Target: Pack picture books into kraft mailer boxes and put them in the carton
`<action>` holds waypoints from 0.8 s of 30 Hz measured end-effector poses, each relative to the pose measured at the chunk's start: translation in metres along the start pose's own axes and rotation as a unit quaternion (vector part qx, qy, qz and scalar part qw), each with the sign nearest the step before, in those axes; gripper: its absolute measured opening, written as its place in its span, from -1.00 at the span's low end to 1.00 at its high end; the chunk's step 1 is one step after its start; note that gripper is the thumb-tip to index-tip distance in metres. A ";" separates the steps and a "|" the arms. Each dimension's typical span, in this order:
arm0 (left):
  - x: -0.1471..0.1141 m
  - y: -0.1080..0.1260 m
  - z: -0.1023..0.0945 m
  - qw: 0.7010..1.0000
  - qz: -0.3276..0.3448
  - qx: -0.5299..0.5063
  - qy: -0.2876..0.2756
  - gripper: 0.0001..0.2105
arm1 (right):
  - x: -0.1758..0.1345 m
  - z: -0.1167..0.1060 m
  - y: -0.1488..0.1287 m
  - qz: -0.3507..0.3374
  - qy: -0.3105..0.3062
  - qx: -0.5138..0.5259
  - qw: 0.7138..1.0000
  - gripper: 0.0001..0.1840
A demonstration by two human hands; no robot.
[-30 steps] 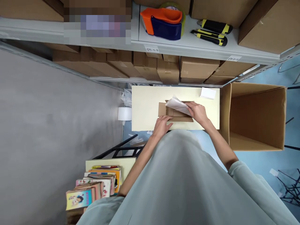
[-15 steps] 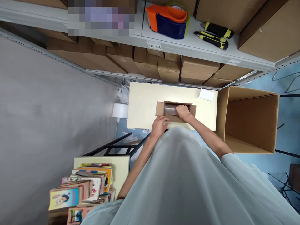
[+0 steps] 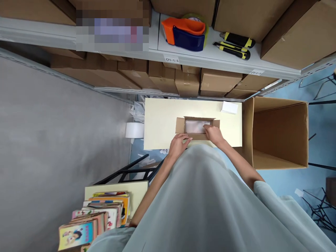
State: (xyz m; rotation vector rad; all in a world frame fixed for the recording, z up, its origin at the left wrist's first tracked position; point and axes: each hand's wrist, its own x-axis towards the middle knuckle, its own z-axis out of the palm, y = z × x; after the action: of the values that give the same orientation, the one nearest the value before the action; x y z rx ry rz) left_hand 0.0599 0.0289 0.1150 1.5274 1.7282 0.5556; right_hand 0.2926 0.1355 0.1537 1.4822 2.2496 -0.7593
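A small open cardboard box (image 3: 201, 136) lies on the cream tabletop (image 3: 160, 122), its flaps folded outward. Inside it, clear plastic wrapping (image 3: 194, 126) fills much of the opening; what it covers, if anything, I cannot make out. My right hand (image 3: 214, 134) is over the box's right end, with its fingertips touching the plastic and its other fingers partly hidden. At the near left corner of the box rests my left hand (image 3: 179, 144), fingers stretched and thumb apart, touching the edge.
A big open carton (image 3: 279, 133) stands to the right of the table. Ahead is a shelf (image 3: 157, 45) with boxes, a tape dispenser (image 3: 187, 35) and several utility knives (image 3: 233, 49). A white block (image 3: 229, 107) sits at the back right; books (image 3: 78, 234) are piled lower left.
My right hand has drawn back toward the right and out of the box somewhat, exposing more of the plastic. My left hand stays at the near left corner.
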 end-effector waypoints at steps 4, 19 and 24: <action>0.008 -0.011 -0.008 0.994 -0.042 0.014 0.102 -0.78 | -0.040 0.000 0.045 0.027 0.216 0.122 0.968 -0.57; 0.023 -0.019 -0.007 0.986 -0.152 0.012 0.060 -0.30 | 0.046 -0.013 0.074 0.048 0.212 0.231 0.948 -0.64; 0.016 -0.002 -0.003 0.998 -0.047 -0.028 0.008 -0.33 | 0.053 -0.007 0.064 0.058 0.191 0.276 0.940 -0.60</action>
State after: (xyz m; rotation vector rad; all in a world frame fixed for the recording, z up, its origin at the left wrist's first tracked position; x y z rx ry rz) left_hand 0.0565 0.0444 0.1116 1.3999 1.7723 0.5649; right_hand 0.3298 0.1991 0.1147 2.1607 2.2913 -1.2267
